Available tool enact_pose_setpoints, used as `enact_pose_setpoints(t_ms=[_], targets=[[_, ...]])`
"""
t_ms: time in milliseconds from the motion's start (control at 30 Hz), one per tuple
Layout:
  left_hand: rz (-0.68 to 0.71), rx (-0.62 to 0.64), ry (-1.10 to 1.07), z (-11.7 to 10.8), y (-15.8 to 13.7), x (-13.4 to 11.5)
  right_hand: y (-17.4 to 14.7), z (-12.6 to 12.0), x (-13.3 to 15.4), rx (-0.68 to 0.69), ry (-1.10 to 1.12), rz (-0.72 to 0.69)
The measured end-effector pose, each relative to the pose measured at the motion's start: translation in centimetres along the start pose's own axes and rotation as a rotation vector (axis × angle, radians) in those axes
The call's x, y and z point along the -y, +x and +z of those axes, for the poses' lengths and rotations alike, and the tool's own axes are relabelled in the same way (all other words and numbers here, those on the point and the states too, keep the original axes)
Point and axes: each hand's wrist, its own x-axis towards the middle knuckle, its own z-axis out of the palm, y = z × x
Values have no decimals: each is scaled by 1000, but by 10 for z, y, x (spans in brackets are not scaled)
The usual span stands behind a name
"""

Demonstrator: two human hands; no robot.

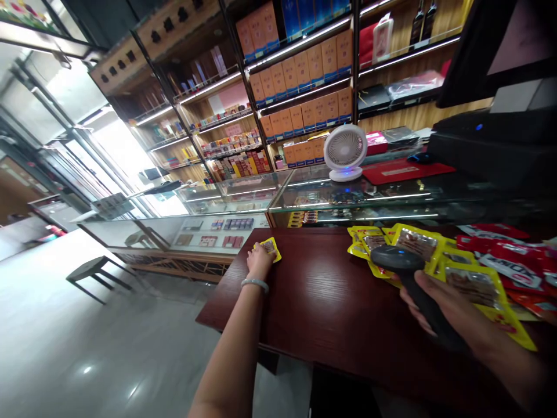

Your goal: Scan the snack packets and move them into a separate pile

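Observation:
Near the far left edge of the dark red wooden table [317, 331], my left hand [260, 261] has its fingers closed on a small yellow snack packet [271, 246] with a clear window. A pale bangle is on that wrist. My right hand [455, 307] grips a black barcode scanner [398, 259] by its handle, the head pointing left. Beneath and behind the scanner lies a pile of similar yellow snack packets [472, 284], partly covered by the scanner and hand. Red snack packets [516, 264] are heaped to their right.
Behind the table stands a glass display counter [243, 200], with a white fan [346, 152] and a red mat [404, 170] on top. A black monitor [470, 52] looms at upper right. Shelves of orange boxes [304, 69] line the back. A dark stool [93, 270] stands left.

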Motion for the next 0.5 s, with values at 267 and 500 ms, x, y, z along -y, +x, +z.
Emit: enact_pose_setpoints(t_ms=[267,500], targets=[[225,73,45,12,-14,-24,7,23,-9,204,3,33],[286,291,-374,33,-48,-58,8,32,-9,297,-84,-16]])
